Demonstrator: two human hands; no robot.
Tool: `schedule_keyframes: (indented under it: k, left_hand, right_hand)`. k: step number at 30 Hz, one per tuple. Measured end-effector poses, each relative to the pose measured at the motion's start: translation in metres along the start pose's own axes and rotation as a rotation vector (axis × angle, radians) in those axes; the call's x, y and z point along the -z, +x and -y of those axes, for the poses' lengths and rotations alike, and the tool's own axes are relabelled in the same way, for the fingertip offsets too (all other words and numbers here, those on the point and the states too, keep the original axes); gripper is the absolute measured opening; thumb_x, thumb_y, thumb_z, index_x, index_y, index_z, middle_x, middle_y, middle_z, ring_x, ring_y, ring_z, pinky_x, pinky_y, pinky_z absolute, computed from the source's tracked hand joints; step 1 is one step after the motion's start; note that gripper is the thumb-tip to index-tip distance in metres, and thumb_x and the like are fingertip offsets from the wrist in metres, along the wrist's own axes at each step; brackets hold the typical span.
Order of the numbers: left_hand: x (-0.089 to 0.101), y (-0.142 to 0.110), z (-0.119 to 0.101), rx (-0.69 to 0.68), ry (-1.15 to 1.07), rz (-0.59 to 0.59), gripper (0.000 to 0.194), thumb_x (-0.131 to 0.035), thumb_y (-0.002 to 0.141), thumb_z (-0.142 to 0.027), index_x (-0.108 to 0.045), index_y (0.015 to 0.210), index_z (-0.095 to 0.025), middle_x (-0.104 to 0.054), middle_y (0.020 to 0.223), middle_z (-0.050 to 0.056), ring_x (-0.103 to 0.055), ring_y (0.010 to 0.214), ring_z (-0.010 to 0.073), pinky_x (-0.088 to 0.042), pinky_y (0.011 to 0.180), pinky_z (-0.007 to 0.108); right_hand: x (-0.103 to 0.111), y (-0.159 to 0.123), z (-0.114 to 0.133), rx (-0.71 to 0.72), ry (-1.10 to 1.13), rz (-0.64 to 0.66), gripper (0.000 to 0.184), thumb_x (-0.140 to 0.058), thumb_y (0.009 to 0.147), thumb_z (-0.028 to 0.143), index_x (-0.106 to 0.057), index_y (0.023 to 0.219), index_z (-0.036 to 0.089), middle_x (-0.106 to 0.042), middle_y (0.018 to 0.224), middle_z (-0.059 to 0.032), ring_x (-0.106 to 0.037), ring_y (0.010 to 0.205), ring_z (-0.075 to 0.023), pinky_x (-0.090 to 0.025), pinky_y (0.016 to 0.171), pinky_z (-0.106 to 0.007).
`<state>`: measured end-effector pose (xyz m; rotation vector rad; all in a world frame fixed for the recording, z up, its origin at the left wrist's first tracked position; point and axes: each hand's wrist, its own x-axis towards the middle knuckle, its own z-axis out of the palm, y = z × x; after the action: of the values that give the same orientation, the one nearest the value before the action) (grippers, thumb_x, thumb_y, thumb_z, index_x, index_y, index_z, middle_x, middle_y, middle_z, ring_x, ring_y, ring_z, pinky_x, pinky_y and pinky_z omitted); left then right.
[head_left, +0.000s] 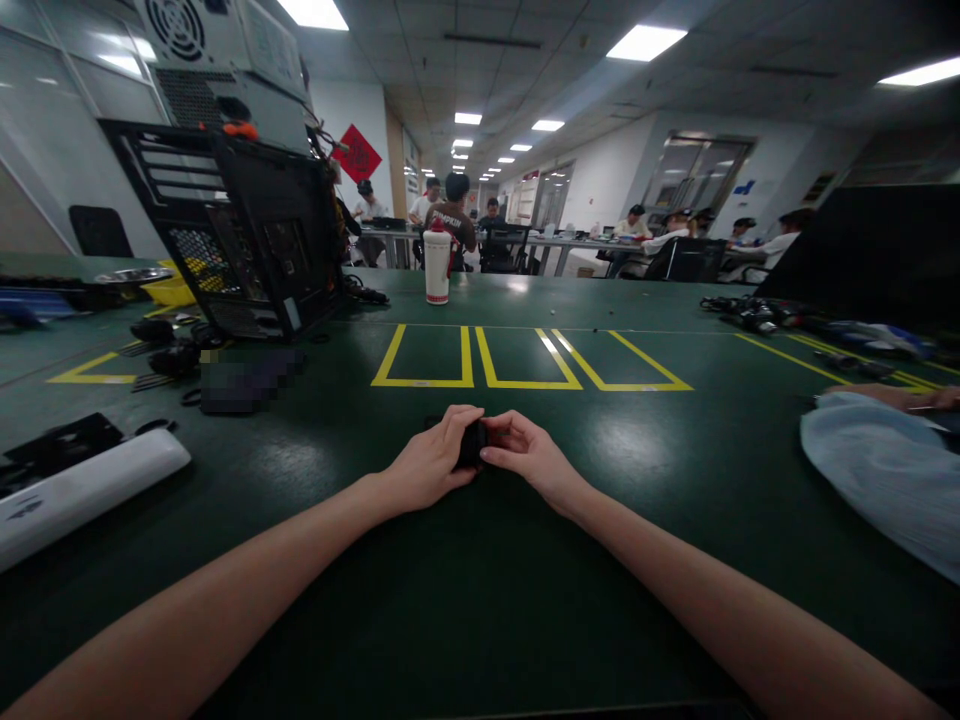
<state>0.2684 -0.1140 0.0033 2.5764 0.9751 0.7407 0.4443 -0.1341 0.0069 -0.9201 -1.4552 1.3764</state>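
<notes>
The green table (480, 620) is being bounded by a far edge running behind the cup (437, 265). Its left side is being crowded by the case (281, 250), cables (366, 292) and, nearer, a white bar (97, 490). The right side is being taken up by a black panel (870, 255), small parts (754, 318) and a co-worker's blue sleeve (877, 470). Room for moving is being left between the two forearms, and between the right hand (536, 465) and the sleeve, which are being kept well apart. Ahead of the hands, three yellow frames (532, 386) are being shown, the cup standing beyond the leftmost.

A small black object (471, 446) is being held near the table's middle, on the near side of the frames; whether the table is being touched by it cannot be told. It is being grasped by the left hand (427, 465), with bent fingers being laid over its left part. Its right edge is being met by the right hand's thumb and curled fingertips, only slightly parted.
</notes>
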Motion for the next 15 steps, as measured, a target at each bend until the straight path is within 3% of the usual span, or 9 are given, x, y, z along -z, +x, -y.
schedule_keyframes:
  k: [6, 9, 15]
  left_hand:
    - [-0.001, -0.0008, 0.0004, 0.006, 0.014, -0.01, 0.065, -0.057, 0.07, -0.023, -0.017, 0.122, -0.027, -0.031, 0.124, 0.006, -0.047, 0.104, 0.0231, -0.046, 0.08, 0.04]
    - [-0.0018, -0.0009, 0.0007, -0.001, 0.016, -0.015, 0.066, -0.057, 0.07, -0.023, -0.017, 0.122, -0.027, -0.032, 0.123, 0.006, -0.047, 0.103, 0.0228, -0.046, 0.08, 0.04]
    - [-0.003, -0.0001, 0.0016, -0.013, 0.013, -0.025, 0.066, -0.058, 0.069, -0.021, -0.017, 0.121, -0.026, -0.032, 0.123, 0.007, -0.047, 0.103, 0.0232, -0.045, 0.08, 0.041]
  right_hand:
    - [-0.0019, -0.0001, 0.0005, 0.035, -0.023, -0.042, 0.02, -0.059, 0.069, 0.027, -0.054, 0.088, 0.02, -0.058, 0.091, -0.0009, -0.055, 0.09, -0.0142, -0.042, 0.085, -0.033]
    - [-0.0015, 0.0011, -0.0015, 0.015, -0.028, -0.058, 0.026, -0.061, 0.068, 0.027, -0.054, 0.092, 0.02, -0.058, 0.096, -0.002, -0.054, 0.093, -0.0149, -0.041, 0.087, -0.034]
    - [-0.0004, 0.0014, -0.0031, 0.038, 0.011, 0.017, 0.029, -0.064, 0.065, 0.019, -0.051, 0.09, 0.02, -0.056, 0.095, -0.0009, -0.054, 0.092, -0.0148, -0.042, 0.085, -0.034]
